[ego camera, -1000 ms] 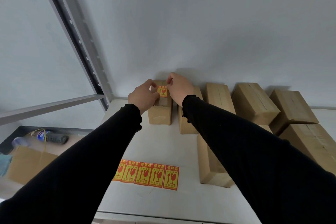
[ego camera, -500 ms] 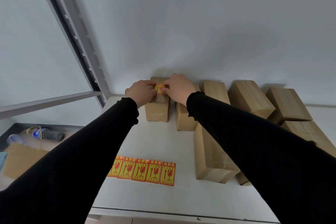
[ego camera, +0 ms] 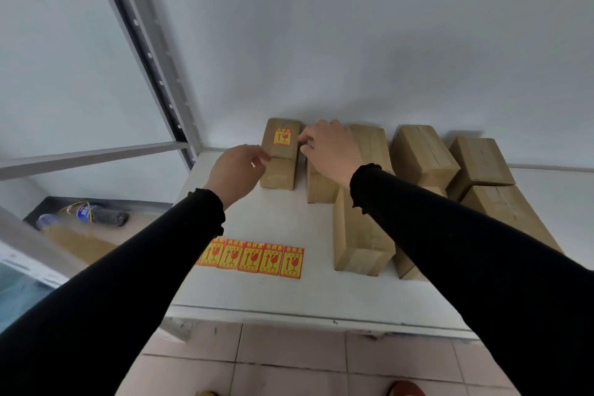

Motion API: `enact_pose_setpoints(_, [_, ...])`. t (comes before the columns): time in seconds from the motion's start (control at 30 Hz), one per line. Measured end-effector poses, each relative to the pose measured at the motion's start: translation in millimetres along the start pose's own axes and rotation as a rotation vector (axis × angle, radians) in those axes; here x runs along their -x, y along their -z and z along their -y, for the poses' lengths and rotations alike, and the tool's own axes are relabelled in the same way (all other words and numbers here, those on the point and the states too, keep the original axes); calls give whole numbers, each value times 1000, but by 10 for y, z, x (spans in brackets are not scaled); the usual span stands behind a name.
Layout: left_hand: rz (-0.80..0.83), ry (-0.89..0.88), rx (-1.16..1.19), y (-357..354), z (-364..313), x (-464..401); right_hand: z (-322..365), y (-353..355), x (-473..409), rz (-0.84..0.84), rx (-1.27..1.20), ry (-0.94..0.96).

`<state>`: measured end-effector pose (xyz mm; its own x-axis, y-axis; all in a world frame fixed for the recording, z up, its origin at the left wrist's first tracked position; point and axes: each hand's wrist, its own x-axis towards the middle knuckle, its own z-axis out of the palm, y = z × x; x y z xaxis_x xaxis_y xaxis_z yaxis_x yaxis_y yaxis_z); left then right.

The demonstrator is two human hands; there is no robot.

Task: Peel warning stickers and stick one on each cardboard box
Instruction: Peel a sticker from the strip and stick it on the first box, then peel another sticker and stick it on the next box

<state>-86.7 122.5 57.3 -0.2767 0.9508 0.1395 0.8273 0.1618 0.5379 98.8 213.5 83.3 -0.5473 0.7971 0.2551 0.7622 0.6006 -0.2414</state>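
- So far one warning sticker sits flat on top of the far-left box, just above the middle of the frame, against the wall.
- My left hand hovers at that box's left side, fingers loosely curled with the tips at its edge; whether they touch it I cannot tell. It holds nothing.
- My right hand is just right of the same box, fingers bent, tips close to its right edge, over the neighbouring box. It holds nothing either.
- Lower centre, a strip of stickers lies on the white counter, five showing, the left end hidden under my sleeve.
- Right of centre, the other boxes show bare tops, several of them in two rows.
- By my judgement the job is barely started: one box labelled, every other one left, each needing a sticker peeled from the strip first.
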Motion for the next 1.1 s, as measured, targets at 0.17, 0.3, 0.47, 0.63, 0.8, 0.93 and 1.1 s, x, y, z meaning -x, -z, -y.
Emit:
enact_pose_setpoints(0.17, [24,-36,-22,41,-11,597,179,184,551,-18,-78,20])
enact_pose_setpoints(0.3, [47,-53,-58,-9,-46,976,347,186,1038,41,-150,25])
enact_pose_setpoints(0.47, [104,-36,-133,-207,-66,1296,561,-94,1518,169,-179,-12])
enact_pose_setpoints(0.63, [176,-18,-211,-460,53,1423,589,-447,1685,341,-65,-65])
enact_pose_setpoints(0.8, [301,-33,-301,-621,142,1359,568,-688,1741,405,41,-139])
enact_pose_setpoints(0.93, [361,-42,-281,-665,168,1284,537,-734,1724,338,14,-160])
enact_pose_setpoints(1.1, [356,17,-114,-571,137,1248,537,-706,1699,285,-154,-198])
